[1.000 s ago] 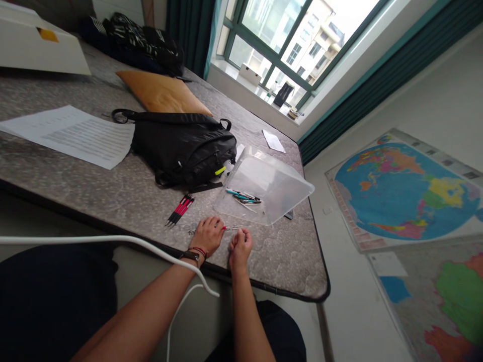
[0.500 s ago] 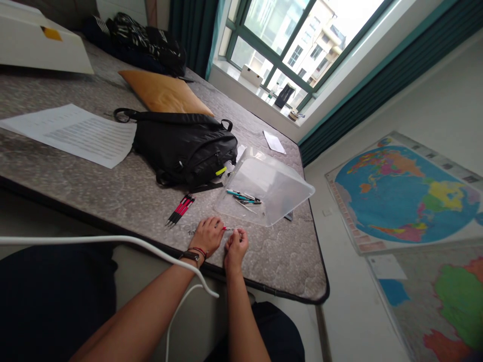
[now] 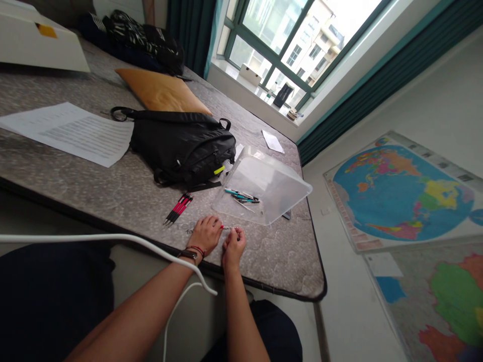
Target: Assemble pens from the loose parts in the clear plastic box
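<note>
My left hand [image 3: 206, 235], with a watch and a red bracelet at the wrist, rests near the mattress edge, fingers closed on the red end of a slim pen part [image 3: 228, 228]. My right hand [image 3: 234, 244] is beside it, fingertips pinching the pale thin end. Whether this is one piece or two joined cannot be made out. Left of my hands lie several red and black pens [image 3: 178, 209] in a row. Beyond them, a clear plastic box [image 3: 281, 198] lies tipped on its side with several teal and black pens [image 3: 242, 196] in it.
A black backpack [image 3: 184, 146] lies on the patterned mattress [image 3: 113, 188], with a brown envelope [image 3: 162, 90] behind it and a printed sheet [image 3: 75, 133] to its left. A white cable [image 3: 124, 237] crosses in front of my left forearm. World maps [image 3: 403, 191] hang at right.
The view has shifted slightly. Both hands keep their grip on the thin pen part, with almost no visible movement between them.
</note>
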`<state>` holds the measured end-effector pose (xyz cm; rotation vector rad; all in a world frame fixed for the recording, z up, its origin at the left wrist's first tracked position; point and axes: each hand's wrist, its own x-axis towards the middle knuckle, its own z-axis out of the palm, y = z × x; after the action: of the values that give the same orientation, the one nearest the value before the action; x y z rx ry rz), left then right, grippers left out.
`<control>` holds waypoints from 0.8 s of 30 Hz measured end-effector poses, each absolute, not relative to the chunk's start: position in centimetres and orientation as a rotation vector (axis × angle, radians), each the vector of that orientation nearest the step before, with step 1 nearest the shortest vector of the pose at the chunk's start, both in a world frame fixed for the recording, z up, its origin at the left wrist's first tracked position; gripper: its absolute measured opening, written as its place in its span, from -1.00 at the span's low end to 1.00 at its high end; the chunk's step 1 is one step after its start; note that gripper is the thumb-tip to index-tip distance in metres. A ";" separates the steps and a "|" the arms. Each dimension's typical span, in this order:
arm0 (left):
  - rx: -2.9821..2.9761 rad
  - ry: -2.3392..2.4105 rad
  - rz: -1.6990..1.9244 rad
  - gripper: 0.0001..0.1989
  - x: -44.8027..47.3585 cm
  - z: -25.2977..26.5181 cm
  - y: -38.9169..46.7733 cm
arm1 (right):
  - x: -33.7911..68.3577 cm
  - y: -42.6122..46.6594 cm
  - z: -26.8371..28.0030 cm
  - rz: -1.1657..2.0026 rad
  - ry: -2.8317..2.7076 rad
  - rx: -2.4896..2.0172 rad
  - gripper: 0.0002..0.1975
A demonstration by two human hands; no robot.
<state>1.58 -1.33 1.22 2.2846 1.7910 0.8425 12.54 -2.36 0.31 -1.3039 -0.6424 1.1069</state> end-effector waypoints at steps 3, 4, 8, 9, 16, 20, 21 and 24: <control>2.288 1.792 0.841 -0.77 1.6 1.2 -1.3 | 12.4 -2.4 0.3 1.107 -0.628 -1.296 -0.64; 2.288 1.789 0.842 -0.77 1.6 1.3 -1.3 | 12.4 -2.4 0.4 1.112 -0.625 -1.290 -0.63; 2.279 1.780 0.853 -0.77 1.5 1.2 -1.3 | 13.1 -2.7 0.8 1.187 -0.639 -1.242 -0.63; 2.275 1.777 0.857 -0.77 1.5 1.2 -1.3 | 13.5 -2.8 1.0 1.218 -0.636 -1.219 -0.63; 2.257 1.776 0.865 -0.79 1.5 0.9 -1.3 | 18.0 -2.9 2.0 1.408 -0.551 -1.039 -0.73; 2.246 1.761 0.885 -0.79 1.6 0.7 -1.2 | 19.7 -2.4 2.7 1.477 -0.552 -1.064 -0.73; 2.243 1.757 0.890 -0.78 1.6 0.7 -1.2 | 19.9 -2.2 2.9 1.484 -0.555 -1.083 -0.74; 2.237 1.756 0.889 -0.78 1.6 0.6 -1.1 | 20.0 -2.0 2.8 1.481 -0.551 -1.117 -0.77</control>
<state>1.59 -1.15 0.58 2.2371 1.7561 0.8886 20.02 -1.95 2.85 -1.1169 -0.5507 1.4805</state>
